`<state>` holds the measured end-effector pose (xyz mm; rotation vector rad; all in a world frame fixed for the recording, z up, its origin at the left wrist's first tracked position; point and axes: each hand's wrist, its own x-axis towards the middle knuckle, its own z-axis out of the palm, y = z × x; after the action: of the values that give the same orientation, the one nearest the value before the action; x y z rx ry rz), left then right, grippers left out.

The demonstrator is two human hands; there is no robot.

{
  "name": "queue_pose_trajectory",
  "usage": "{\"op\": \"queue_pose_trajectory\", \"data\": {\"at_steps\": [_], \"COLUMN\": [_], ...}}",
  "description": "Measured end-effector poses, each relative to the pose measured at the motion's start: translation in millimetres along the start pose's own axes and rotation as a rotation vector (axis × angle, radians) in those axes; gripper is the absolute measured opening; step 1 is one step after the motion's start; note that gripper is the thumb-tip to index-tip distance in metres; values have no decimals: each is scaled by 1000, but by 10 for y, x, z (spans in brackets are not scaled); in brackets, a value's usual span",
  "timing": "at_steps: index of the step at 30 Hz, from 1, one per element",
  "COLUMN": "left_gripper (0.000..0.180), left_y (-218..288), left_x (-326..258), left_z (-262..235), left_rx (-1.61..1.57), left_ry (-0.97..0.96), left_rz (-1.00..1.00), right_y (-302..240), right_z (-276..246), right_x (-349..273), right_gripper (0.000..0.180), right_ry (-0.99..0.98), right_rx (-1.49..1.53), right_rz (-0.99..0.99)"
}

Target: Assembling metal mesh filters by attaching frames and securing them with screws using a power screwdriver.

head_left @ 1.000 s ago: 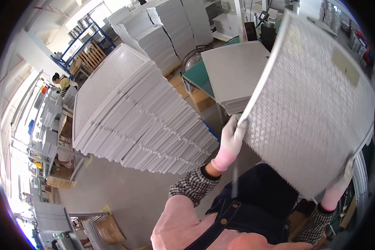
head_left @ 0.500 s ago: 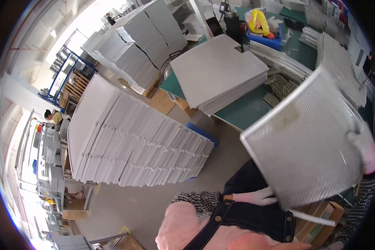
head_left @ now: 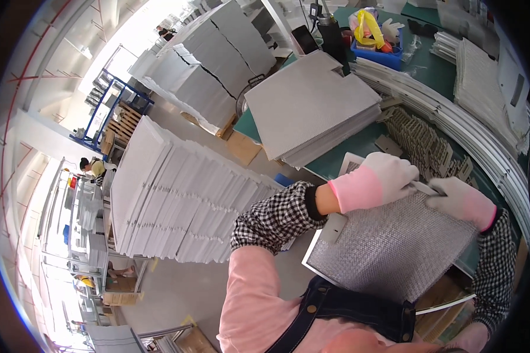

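A mesh panel [head_left: 394, 253], silver and fine-textured with a white frame edge, lies tilted in front of my body. Above its far part, my left hand [head_left: 380, 179], in a white and pink glove, pinches a small pale strip-like piece [head_left: 425, 188]. My right hand [head_left: 460, 201], gloved likewise, closes its fingers at the other end of that piece. A small pale plate [head_left: 334, 227] with a hole sits on the panel's left edge, below my left wrist. Just beyond my hands, several beige-grey small metal parts [head_left: 421, 141] are heaped on the green table [head_left: 359, 141].
A stack of flat perforated sheets [head_left: 312, 100] sits on the table. White frame strips [head_left: 406, 85] run along behind the small parts. A blue bin [head_left: 380, 56] stands farther back. Tall panel stacks [head_left: 182, 200] fill the floor at left. Another person [head_left: 91, 167] is far left.
The panel has come down from upright at the right to lie before me. My left hand has risen from my waist over it, and both hands now meet at the small piece.
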<state>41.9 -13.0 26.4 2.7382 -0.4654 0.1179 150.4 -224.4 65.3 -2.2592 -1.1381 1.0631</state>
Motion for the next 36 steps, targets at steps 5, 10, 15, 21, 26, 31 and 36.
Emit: {"op": "queue_pose_trajectory", "data": {"at_steps": [5, 10, 15, 21, 26, 31, 36], "left_gripper": [20, 20, 18, 26, 29, 30, 24], "left_y": [-253, -149, 136, 317, 410, 671, 1010], "left_x": [-175, 18, 273, 278, 235, 112, 11], "left_z": [-72, 100, 247, 44, -382, -537, -334], "left_rx": [-237, -231, -275, -525, -518, -402, -200], "left_ry": [0, 88, 106, 18, -329, -377, -58], "left_rz": [-104, -3, 100, 132, 168, 254, 428], "right_y": [501, 376, 247, 339, 73, 258, 133], "right_z": [-187, -119, -92, 82, 71, 95, 180], "right_x": [-367, -369, -491, -818, -946, -1059, -1225], "right_gripper": [22, 20, 21, 24, 27, 47, 43], "right_ry": [52, 109, 156, 273, 114, -128, -205], "right_rx": [-72, 17, -25, -122, -304, 82, 199], "right_rz": [132, 106, 67, -136, -34, -461, -103]}}
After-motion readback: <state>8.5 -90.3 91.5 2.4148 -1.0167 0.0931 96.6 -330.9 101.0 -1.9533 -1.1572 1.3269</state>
